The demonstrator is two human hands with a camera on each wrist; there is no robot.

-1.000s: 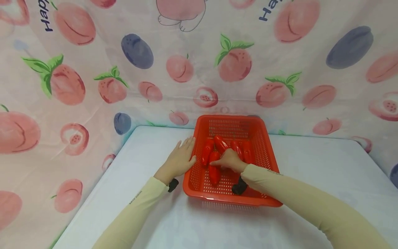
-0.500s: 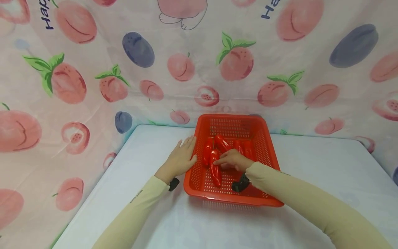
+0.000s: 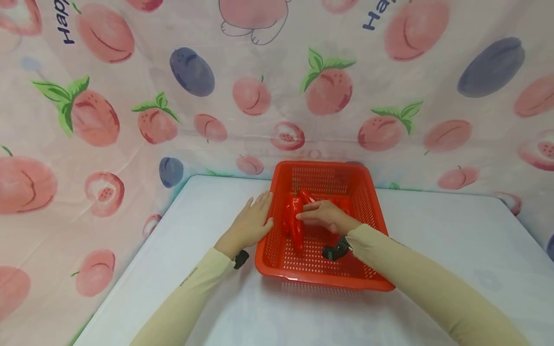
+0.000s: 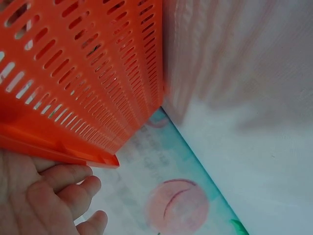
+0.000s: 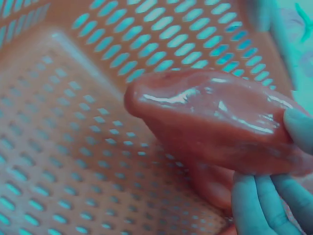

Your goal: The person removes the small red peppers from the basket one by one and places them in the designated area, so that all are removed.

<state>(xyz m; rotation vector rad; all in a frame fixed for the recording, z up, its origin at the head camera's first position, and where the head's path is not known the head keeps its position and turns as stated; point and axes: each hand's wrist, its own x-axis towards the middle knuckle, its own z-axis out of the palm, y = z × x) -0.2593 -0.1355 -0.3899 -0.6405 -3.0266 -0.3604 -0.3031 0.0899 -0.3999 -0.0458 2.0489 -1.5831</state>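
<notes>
A red slotted plastic basket point(image 3: 320, 277) stands on the table with several glossy red chili peppers inside. My right hand point(image 3: 327, 216) reaches into it and pinches one long red chili pepper point(image 3: 296, 228) at its left side. In the right wrist view, thumb and fingers point(image 5: 259, 205) lie on either side of that chili pepper point(image 5: 205, 110), above the basket floor; another pepper point(image 5: 212, 183) shows beneath it. My left hand point(image 3: 247, 226) rests with straight fingers along the basket's left rim. The left wrist view shows its fingers point(image 4: 73, 196) just under the rim's edge, by the slotted wall point(image 4: 83, 63).
The white table point(image 3: 446, 250) extends on both sides of the basket. A fruit-printed cloth point(image 3: 268, 62) hangs behind and to the left. Other red peppers point(image 3: 345, 204) lie at the back of the basket, partly hidden by my right hand. A black strap device point(image 3: 335, 251) is on my right wrist.
The chili pepper under my right hand has been lifted and turned more upright in the head view, its stem end shifting up. The left hand has stayed at the rim.
</notes>
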